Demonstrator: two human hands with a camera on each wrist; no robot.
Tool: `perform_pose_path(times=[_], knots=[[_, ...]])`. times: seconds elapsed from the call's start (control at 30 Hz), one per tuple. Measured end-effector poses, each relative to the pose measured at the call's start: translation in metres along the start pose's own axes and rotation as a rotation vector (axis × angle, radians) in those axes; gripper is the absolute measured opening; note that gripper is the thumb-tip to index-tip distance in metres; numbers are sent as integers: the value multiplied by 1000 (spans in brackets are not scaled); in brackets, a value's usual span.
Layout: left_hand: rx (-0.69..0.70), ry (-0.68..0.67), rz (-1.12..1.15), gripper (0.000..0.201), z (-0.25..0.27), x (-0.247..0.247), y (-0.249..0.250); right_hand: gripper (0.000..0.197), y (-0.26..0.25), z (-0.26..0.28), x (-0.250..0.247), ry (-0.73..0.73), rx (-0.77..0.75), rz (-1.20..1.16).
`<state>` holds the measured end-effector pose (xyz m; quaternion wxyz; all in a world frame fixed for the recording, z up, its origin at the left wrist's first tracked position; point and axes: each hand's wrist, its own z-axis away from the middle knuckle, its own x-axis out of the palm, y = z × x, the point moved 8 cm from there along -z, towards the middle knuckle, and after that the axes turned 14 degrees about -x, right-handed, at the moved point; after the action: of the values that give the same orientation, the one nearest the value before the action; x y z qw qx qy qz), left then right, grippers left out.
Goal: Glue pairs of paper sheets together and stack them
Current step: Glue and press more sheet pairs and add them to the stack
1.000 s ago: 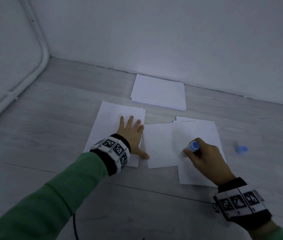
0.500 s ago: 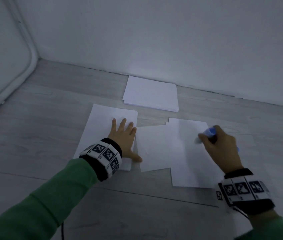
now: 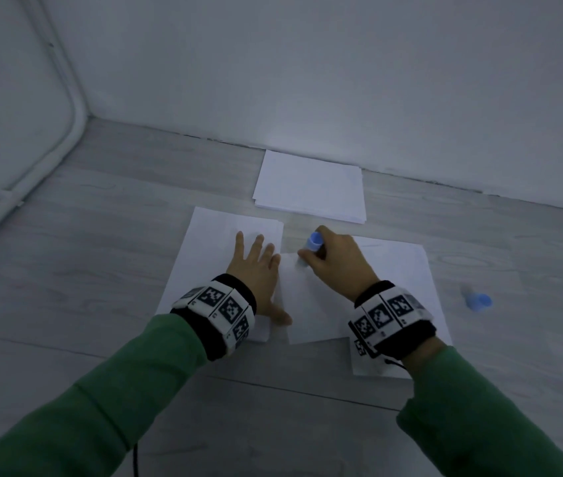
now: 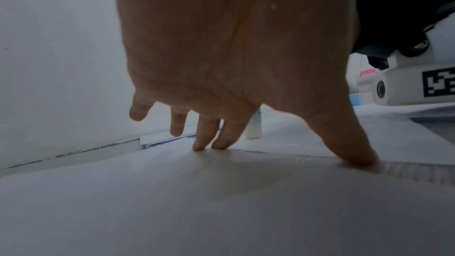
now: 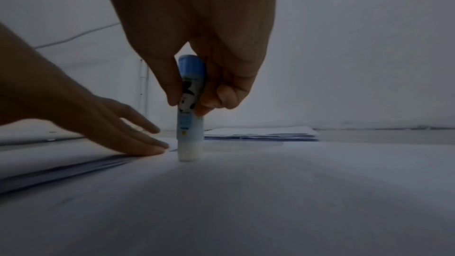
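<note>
Head view, L to R. Far L: white conduit [image 3: 66, 108] runs down the wall corner and along the floor edge. Surface is a grey wood-grain tabletop [image 3: 83, 242] meeting a white wall [image 3: 342, 80].

L paper pile [image 3: 211, 242]: white sheets lying flat, L of centre. Left hand [image 3: 256, 270] lies palm-down on its R part; fingers [image 4: 204, 135] straight and spread, tips of two touching the paper, thumb out to the R, pressing near the pile's R edge. Wrist carries a band w/ black-and-white markers; sleeve is green.

Centre: single sheet [image 3: 311, 304] overlapping the L pile's R edge and the R sheets [image 3: 407, 270]. Right hand [image 3: 338, 266] holds the glue stick [image 5: 191, 108] upright, thumb and fingers [image 5: 169, 85] pinching the barrel at mid-height; white glue end touches the centre sheet near its far L corner, just beside the left hand's fingertips. Blue base of the stick points up. Barrel has a cartoon print, detail unclear.

Behind centre: stacked sheets [image 3: 311, 187] against the wall, apart from the working sheets; edges slightly uneven in the R wrist view.

Far R: blue cap [image 3: 478, 300] on its side on the tabletop, well apart from the R sheets.
</note>
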<state>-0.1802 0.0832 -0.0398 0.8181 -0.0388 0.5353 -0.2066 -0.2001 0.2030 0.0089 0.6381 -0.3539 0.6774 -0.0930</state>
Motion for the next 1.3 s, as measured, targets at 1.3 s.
perform_pose_path(times=[1.3], knots=[[641, 77, 71, 50, -13, -73, 147, 21, 107, 55, -106, 148, 112, 28]])
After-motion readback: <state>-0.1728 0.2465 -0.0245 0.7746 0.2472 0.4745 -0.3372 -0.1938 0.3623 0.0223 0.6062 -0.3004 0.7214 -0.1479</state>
